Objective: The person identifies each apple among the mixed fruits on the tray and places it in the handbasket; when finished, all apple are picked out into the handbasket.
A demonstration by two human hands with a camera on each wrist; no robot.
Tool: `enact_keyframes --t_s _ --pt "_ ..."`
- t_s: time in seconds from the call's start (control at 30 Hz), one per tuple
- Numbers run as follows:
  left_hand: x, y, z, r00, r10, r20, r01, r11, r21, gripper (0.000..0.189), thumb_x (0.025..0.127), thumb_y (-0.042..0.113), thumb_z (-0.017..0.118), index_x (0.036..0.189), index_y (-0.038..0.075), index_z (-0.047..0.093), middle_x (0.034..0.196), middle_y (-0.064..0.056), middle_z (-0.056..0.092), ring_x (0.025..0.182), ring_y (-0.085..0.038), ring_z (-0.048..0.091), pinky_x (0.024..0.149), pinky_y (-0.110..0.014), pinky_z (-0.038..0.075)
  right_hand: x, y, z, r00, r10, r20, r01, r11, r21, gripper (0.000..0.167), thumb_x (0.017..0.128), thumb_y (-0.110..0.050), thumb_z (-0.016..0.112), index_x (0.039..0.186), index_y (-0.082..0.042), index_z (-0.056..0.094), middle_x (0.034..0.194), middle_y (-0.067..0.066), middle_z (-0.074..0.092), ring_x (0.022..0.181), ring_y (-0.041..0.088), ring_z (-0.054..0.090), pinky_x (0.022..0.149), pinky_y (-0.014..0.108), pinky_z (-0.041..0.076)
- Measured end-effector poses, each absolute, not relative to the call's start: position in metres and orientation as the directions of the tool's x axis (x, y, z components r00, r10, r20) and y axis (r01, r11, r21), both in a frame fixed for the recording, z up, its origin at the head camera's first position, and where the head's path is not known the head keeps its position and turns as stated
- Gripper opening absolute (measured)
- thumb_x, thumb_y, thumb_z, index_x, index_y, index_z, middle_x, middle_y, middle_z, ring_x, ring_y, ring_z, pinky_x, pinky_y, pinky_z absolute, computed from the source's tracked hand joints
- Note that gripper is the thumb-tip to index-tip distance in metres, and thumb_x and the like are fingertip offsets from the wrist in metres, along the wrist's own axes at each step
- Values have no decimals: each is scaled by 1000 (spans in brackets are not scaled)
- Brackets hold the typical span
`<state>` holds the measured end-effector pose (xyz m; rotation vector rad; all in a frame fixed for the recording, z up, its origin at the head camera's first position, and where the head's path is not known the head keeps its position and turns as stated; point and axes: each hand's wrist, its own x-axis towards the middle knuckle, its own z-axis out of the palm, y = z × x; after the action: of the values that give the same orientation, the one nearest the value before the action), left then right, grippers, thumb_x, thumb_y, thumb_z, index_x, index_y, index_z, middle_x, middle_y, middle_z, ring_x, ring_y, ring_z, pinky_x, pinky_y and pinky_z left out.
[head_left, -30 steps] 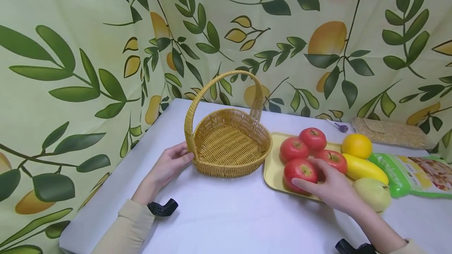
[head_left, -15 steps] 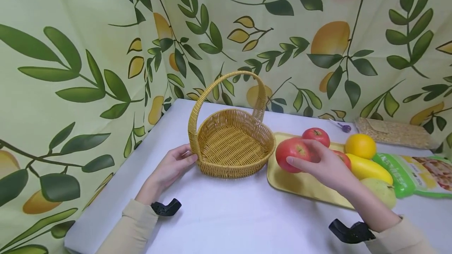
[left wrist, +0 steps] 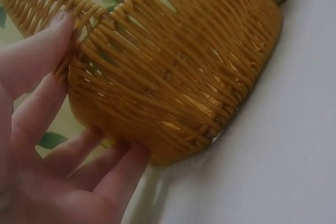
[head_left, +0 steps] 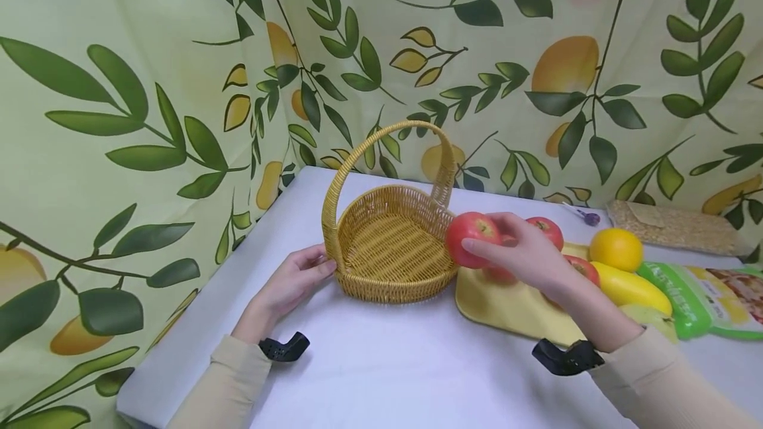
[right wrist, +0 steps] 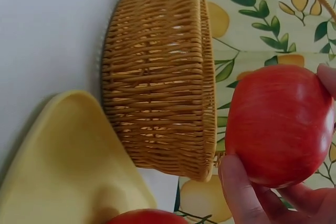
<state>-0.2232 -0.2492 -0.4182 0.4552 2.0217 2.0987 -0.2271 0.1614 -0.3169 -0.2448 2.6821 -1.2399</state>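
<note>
A wicker basket (head_left: 393, 291) with a tall arched handle stands on the white table, nothing inside it. My left hand (head_left: 295, 282) grips its left side at the handle's base; in the left wrist view the thumb lies on the rim and fingertips touch the woven wall (left wrist: 157, 72). My right hand (head_left: 530, 253) holds a red apple (head_left: 469, 236) between thumb and fingers, raised at the basket's right rim. The right wrist view shows this apple (right wrist: 281, 124) higher than the rim. Below it lies a yellow tray (head_left: 507, 313) with more red apples (head_left: 545, 229), partly hidden by the hand.
Right of the apples are an orange (head_left: 616, 249), a long yellow fruit (head_left: 633, 286) and a pale green round fruit (head_left: 652, 320). A green food packet (head_left: 679, 300) lies beyond. Toward the back are a flat tan packet (head_left: 673, 227) and a small purple-tipped item (head_left: 590, 218).
My right hand has lifted the apple off the tray and carried it left and up to the basket's rim. The left hand keeps its grip on the basket. The view has shifted slightly.
</note>
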Motion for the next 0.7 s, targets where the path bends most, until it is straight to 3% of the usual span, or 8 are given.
enact_keyframes --t_s 0.07,0.27,0.5,0.7 --pt "-224 -250 -417 -929 356 102 84 -65 994 44 100 6 64 133 -20 49 138 -34 52 120 -21 59 105 -31 48 -231 158 -315 -969 -230 -93 -76 634 -769 90 84 -69 71 151 -16 41 141 13 55 127 37 50 96 54 51" --pt "-222 -252 -414 -923 368 117 87 -97 992 39 100 5 63 128 -20 52 125 -19 61 111 -15 60 102 -31 49 -242 144 -311 -968 -231 -102 -72 640 -765 89 82 -72 70 147 -17 45 140 12 54 124 33 51 96 54 49" --pt "-222 -254 -414 -919 370 140 112 -96 989 40 102 8 61 129 -20 52 135 -30 53 118 -17 59 106 -32 47 -257 129 -311 -954 -269 -130 -65 612 -788 93 80 -71 74 148 -15 44 142 12 51 127 33 48 97 54 50" --pt "-223 -253 -416 -911 384 149 121 -96 988 36 102 8 60 128 -17 55 133 -24 57 117 -16 60 104 -32 48 -270 120 -309 -944 -283 -170 -51 633 -773 97 76 -72 77 147 -13 44 141 13 51 129 34 46 98 55 50"
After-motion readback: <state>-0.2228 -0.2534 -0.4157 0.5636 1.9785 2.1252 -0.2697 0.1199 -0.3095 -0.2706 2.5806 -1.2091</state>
